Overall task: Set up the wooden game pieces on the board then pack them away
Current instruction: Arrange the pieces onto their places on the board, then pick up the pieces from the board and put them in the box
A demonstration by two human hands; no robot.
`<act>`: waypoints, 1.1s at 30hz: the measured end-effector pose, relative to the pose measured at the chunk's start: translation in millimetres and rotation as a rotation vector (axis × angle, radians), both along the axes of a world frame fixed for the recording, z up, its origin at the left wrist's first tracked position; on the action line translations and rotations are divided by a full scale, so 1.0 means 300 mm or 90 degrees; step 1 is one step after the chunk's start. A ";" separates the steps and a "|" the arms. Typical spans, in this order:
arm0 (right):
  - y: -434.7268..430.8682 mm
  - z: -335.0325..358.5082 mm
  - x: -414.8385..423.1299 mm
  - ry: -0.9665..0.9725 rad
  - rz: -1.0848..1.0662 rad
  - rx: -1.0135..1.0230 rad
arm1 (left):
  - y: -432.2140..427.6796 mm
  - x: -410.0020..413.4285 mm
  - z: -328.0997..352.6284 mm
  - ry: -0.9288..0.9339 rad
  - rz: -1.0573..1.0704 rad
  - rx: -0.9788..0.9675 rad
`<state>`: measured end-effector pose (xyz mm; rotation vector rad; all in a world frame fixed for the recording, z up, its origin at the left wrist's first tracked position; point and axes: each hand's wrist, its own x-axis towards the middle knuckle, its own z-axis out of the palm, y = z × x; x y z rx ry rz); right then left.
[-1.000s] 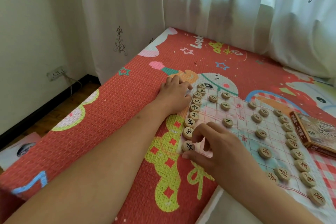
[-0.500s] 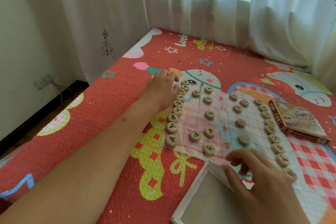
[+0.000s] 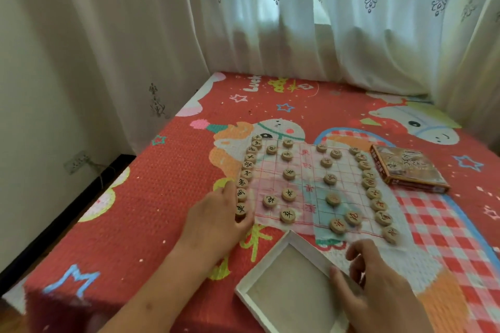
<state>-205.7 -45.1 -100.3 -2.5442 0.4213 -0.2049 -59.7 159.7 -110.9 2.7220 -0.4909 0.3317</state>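
I note the mat [image 3: 162,197] carrying the board [image 3: 349,189], with wooden pieces [image 3: 289,174] in rows on it and the white tray [image 3: 303,244] just in front. The left hand [image 3: 216,220] reaches the board's near-left corner, its fingers nearly straight against the end piece [image 3: 240,209]. The right hand [image 3: 378,289] is at the tray's right rim with fingers loosely curled; whether it grips, I cannot tell.

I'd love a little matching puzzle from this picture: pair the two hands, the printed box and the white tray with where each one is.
Things:
1. left hand
2. right hand
3. printed box
4. white tray

Places:
A. on the mat, right of the board
B. at the board's near-left corner, touching pieces
C. in front of the board, nearest the person
D. over the tray's right rim

Pairs: 1-B, 2-D, 3-A, 4-C
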 end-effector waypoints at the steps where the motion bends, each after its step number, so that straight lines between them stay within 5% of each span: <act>1: 0.001 0.012 -0.007 0.009 -0.001 0.004 | -0.002 -0.010 -0.001 -0.017 -0.005 -0.014; 14: -0.143 0.065 -0.111 -0.047 0.029 0.054 | -0.023 -0.129 0.023 0.015 -0.020 -0.205; 24: -0.270 0.056 -0.191 -0.204 -0.211 0.109 | -0.266 -0.354 0.063 0.391 -0.169 -0.470; 33: -0.483 0.032 -0.197 -0.210 -0.329 0.066 | -0.322 -0.325 0.042 0.328 -0.190 -0.457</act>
